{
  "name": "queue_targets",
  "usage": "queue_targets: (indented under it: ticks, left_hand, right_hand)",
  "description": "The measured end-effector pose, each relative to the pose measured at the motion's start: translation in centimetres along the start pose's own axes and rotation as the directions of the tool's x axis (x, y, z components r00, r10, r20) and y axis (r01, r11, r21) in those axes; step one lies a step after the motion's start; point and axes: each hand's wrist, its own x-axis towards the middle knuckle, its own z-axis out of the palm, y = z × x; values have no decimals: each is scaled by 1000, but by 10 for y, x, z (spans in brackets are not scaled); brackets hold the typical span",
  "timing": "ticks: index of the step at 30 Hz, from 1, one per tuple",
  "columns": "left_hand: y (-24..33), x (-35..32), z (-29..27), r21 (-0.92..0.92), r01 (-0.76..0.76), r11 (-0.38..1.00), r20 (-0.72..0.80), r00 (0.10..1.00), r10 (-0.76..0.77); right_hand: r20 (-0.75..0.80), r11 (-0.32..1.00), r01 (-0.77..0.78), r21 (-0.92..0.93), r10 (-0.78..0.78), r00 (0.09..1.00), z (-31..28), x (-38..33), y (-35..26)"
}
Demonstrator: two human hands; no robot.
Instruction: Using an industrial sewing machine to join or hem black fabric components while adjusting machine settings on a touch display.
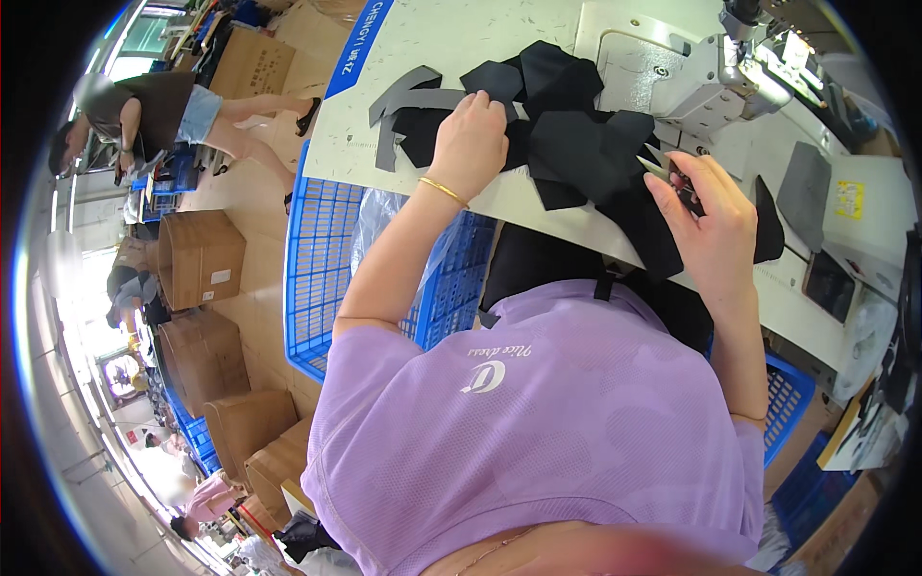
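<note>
My left hand (473, 139) is closed, its fingertips pressed together on a dark fabric piece (492, 81) on the white sewing table. Beneath and beside it lie grey fabric strips (408, 100). In my right hand (709, 209) are small thread snips (657, 160), their pale blades pointing left over the black fabric; the fingers cover most of the handle. Several black fabric pieces (591, 146) overlap between my two hands. One black piece (639, 226) hangs toward the table's near edge, below the right hand's thumb.
A sewing machine (706, 82) stands at the far right of the table (331, 144), with a grey fabric piece (803, 192) nearer its right end. Blue plastic baskets (322, 259) sit below the table on the left. Cardboard boxes (202, 254) and another person (154, 110) are farther left.
</note>
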Motion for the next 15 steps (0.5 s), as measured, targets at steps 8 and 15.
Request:
queue_targets:
  ticks: [8,15]
  left_hand:
    - [-6,13,3,-195,-8,981,-200,979,-32]
    - [-33,32,-9,-842,263,472,41,902,-430]
  right_hand:
    - [192,876,475,-81,-454,870,76,36,15]
    - [481,777,563,-283,-393,784,97,30,40]
